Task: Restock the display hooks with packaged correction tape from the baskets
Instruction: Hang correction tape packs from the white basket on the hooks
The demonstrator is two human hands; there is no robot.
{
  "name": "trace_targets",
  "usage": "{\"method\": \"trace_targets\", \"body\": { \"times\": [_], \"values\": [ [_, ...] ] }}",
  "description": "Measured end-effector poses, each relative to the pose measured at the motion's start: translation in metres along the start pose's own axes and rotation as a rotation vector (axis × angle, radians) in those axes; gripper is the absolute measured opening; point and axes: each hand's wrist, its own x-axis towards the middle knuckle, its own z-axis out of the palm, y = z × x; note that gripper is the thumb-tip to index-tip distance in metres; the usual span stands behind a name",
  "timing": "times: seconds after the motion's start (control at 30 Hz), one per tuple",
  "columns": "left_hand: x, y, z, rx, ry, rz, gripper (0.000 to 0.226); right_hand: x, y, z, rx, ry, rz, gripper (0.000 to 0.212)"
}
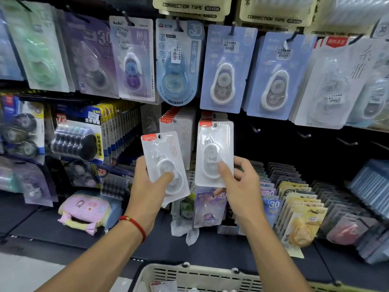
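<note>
My left hand (150,182) grips a white blister pack of correction tape (163,157), tilted slightly left, thumb across its lower front. My right hand (237,182) grips a second white pack (214,144), held upright by its bottom edge with the thumb on the blister. Just behind both packs hang matching white packs (181,131) on a hook of the dark display wall. A beige plastic basket (189,275) sits at the bottom, just under my arms, with a few packs in it.
Rows of blue, purple and white correction tape packs (227,68) hang above. Several bare hooks (305,134) stick out at the right. Shelf trays of stacked packs (294,203) lie below right; a pink pouch (84,209) lies at lower left.
</note>
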Motion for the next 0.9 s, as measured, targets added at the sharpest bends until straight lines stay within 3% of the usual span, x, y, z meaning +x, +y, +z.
{"method": "trace_targets", "body": {
  "times": [0.17, 0.3, 0.47, 0.53, 0.73, 0.9],
  "values": [
    [-0.001, 0.003, 0.001, 0.044, 0.019, 0.053, 0.044, 0.0, 0.0, 0.0, -0.032, 0.051, 0.035, 0.029],
    [-0.001, 0.001, 0.004, 0.072, -0.005, 0.059, 0.053, -0.002, 0.021, -0.008, -0.444, 0.038, 0.159, 0.048],
    [-0.007, -0.001, 0.01, 0.047, -0.141, 0.027, 0.054, -0.009, 0.024, -0.003, -0.195, -0.284, 0.16, 0.019],
    [-0.011, 0.0, 0.013, 0.047, -0.181, 0.026, 0.054, -0.012, 0.022, 0.002, -0.138, -0.333, 0.125, 0.015],
    [-0.015, 0.004, 0.016, 0.135, -0.267, 0.021, 0.064, -0.01, 0.018, 0.005, -0.031, -0.102, 0.034, 0.011],
    [-0.02, 0.005, 0.021, 0.136, -0.352, 0.02, 0.067, -0.007, 0.011, 0.001, 0.0, -0.038, 0.002, 0.018]
  ]
}}
